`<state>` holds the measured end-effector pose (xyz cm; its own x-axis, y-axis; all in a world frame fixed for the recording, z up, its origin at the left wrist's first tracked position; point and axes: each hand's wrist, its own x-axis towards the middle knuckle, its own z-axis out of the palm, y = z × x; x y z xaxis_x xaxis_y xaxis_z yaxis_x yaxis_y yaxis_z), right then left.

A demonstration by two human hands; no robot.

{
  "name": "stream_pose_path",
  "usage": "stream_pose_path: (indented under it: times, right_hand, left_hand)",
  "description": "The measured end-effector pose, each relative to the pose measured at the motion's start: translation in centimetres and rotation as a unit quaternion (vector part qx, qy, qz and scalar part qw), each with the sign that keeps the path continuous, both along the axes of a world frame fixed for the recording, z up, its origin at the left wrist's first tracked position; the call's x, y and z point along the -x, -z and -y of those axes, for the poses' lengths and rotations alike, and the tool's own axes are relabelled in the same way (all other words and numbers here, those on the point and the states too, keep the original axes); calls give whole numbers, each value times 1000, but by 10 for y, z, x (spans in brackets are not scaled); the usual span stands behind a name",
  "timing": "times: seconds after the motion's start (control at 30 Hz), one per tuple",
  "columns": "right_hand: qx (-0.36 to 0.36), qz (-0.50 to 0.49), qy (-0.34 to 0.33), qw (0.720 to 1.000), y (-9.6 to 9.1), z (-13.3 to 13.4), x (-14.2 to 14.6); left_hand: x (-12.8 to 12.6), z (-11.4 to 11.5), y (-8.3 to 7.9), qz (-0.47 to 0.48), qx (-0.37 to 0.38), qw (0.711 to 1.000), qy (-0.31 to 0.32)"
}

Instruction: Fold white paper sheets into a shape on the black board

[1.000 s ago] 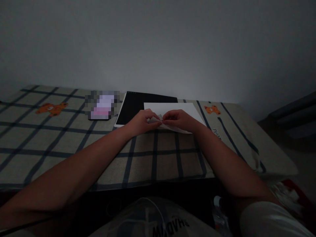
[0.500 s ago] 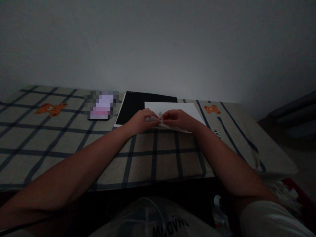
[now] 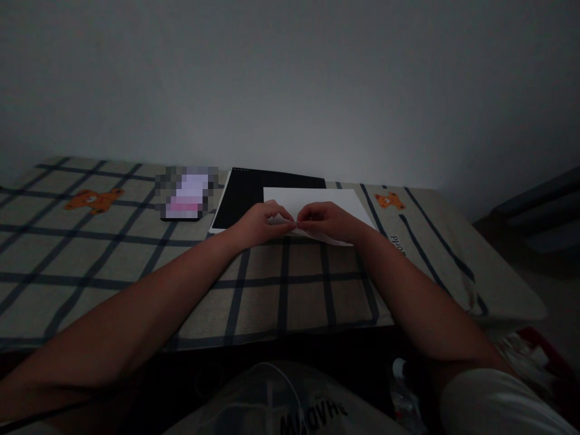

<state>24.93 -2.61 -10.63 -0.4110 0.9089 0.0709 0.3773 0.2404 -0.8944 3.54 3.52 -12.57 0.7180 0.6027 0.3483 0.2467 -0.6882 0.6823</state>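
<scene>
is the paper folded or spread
Mostly spread: the white paper lies flat at the back, its near edge raised between left hand and right hand.

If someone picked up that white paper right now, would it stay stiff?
Probably not: the white paper looks thin, and its near edge curves by the right fingers. It may also slide easily, overlapping a smooth-looking black panel.

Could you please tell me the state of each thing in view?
Paper: near edge lifted and bent
Left hand: fingertips pinched on the paper
Right hand: fingertips pinched on the paper
Black board: flat, partly covered by paper
Phone: lying flat, screen lit
Checked cloth: spread out, wrinkled at right
Bottle: appears capped; contents unclear
</scene>
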Motion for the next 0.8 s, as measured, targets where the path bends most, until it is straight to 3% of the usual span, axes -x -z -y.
stream_pose_path:
  times: [0.13, 0.27, 0.5, 0.8]
  right_hand:
    - [-20, -21, -4, 1000, 3, -2, -1]
    - [22, -12, 14, 1000, 2, -2, -3]
    - [29, 24, 6, 999, -1, -1, -3]
    - [8, 19, 0, 1000, 6, -2, -1]
  left_hand:
    - [0, -2, 1, 20, 23, 1000, 6]
    - [0, -2, 2, 34, 8, 999, 4]
    - [1, 4, -7, -30, 37, 999, -1]
    - [1, 5, -10, -50, 10, 999, -4]
